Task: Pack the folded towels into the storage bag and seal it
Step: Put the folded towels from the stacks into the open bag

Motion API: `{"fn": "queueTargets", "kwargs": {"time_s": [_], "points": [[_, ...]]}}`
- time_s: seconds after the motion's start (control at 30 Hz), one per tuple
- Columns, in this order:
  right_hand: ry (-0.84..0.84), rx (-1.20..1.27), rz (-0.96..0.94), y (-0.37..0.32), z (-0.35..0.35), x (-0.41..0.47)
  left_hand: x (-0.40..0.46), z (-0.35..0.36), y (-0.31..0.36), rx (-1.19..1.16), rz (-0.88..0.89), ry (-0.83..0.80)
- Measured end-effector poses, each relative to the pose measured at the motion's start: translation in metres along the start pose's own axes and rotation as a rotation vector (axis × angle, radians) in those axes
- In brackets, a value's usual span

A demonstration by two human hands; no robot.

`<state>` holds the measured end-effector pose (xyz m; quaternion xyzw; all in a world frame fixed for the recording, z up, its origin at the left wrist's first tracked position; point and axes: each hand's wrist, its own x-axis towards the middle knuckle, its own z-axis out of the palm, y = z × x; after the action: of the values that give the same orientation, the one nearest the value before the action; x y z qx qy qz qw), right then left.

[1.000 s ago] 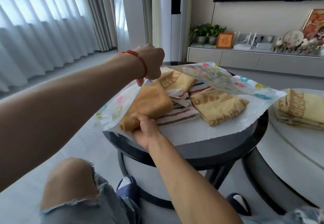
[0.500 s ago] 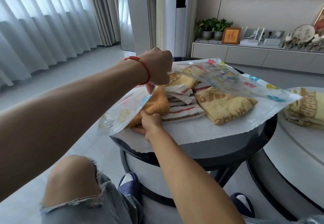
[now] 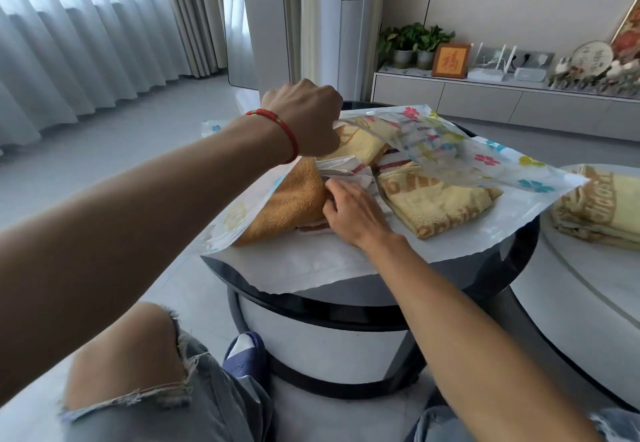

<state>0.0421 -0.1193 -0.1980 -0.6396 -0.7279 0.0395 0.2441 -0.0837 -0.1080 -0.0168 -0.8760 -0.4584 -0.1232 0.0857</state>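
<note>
The orange towel has slid deeper into the flower-printed storage bag on the round black side table than a second ago, so the packing step looks nearly done — sealing not yet begun. The left hand, fisted, pinches the bag's upper flap raised, while the right hand — fingers curled, reaching in palm-down — presses the striped towel beside the orange one.

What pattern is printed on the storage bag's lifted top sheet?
Scattered small flowers in pink, blue, yellow and green on the clear storage bag; head view shows it.
</note>
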Motion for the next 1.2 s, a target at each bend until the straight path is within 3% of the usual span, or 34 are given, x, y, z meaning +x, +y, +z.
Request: {"fn": "queueTargets", "kwargs": {"time_s": [0.13,0.33,0.4,0.53,0.77,0.93,1.1,1.2], "points": [[-0.235,-0.115,0.064,0.011,0.017,0.021,0.003,0.004,-0.005,-0.108,-0.01,0.02],[-0.343,-0.137,0.153,0.008,0.018,0.05,0.006,0.001,-0.007,-0.079,0.01,0.051],[-0.268,-0.05,0.15,0.006,0.011,0.049,0.006,-0.001,-0.007,-0.04,-0.003,0.06],[0.044,-0.009,-0.022,0.006,-0.002,0.014,0.008,0.004,0.008,0.041,0.039,0.111],[0.196,-0.03,-0.116,0.071,-0.061,-0.092,0.023,0.03,0.067,0.13,0.142,0.134],[0.32,-0.1,0.122,0.153,-0.122,-0.152,0.036,0.049,0.111,0.238,0.203,0.109],[0.586,-0.079,0.536,0.238,-0.166,-0.17,0.05,0.068,0.15,0.29,0.267,0.051],[0.576,-0.12,0.758,0.286,-0.179,-0.166,0.055,0.075,0.169,0.347,0.317,0.075]]}}
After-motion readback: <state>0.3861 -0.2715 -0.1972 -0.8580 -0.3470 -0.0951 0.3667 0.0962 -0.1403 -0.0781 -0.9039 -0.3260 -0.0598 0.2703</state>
